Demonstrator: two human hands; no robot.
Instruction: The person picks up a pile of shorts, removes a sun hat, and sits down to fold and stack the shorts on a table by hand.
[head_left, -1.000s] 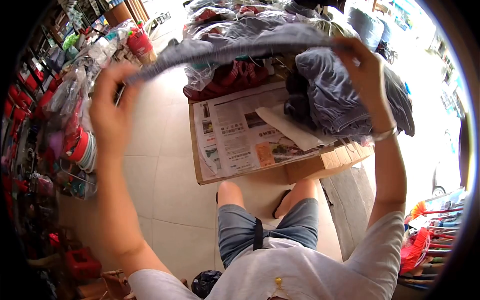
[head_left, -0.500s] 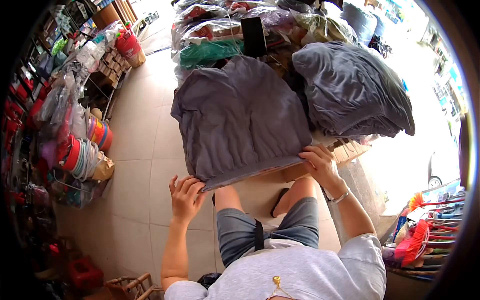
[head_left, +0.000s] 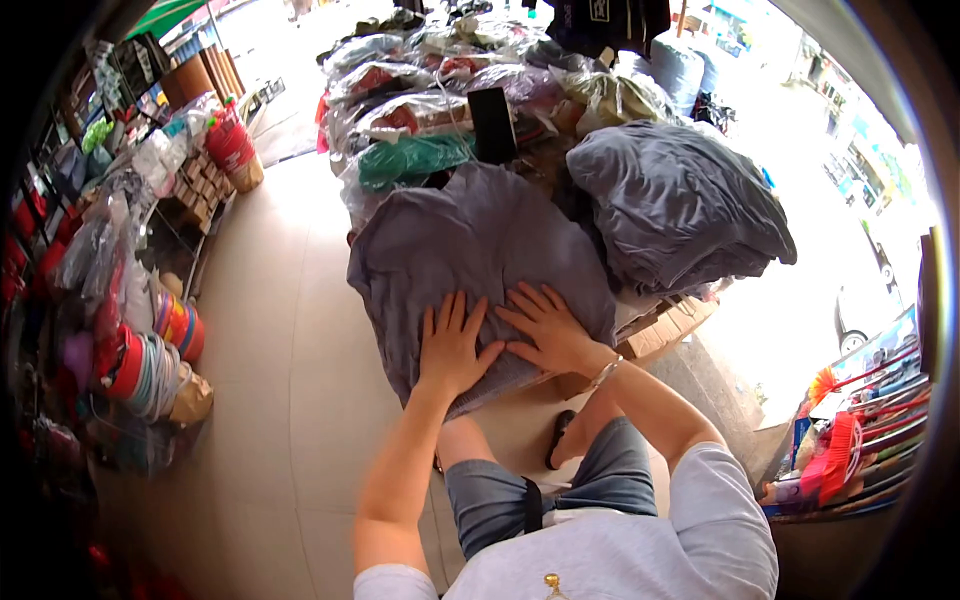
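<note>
A grey garment with a gathered waistband, its exact kind unclear, (head_left: 470, 235) lies spread over the near end of a goods-covered table. Flat on its lower half rests my left hand (head_left: 455, 345), fingers spread and pointing away from me. Beside it my right hand (head_left: 548, 332) also presses on the cloth, fingers apart, a bracelet (head_left: 606, 373) at the wrist. The two thumbs nearly meet. To the right sits a rumpled pile of similar grey clothes (head_left: 685, 210).
Behind the garment are many plastic-wrapped clothes (head_left: 415, 115) and an upright black panel (head_left: 492, 125). A cardboard box (head_left: 665, 335) shows under the right pile. Shelves at left hold a red bucket (head_left: 120, 360) and a coil of hose (head_left: 155, 375). Brushes (head_left: 835, 455) stand at lower right.
Both hands have let go of the garment's near hem corners and moved inward and forward onto its surface, palms down. The camera view has tilted up slightly.
</note>
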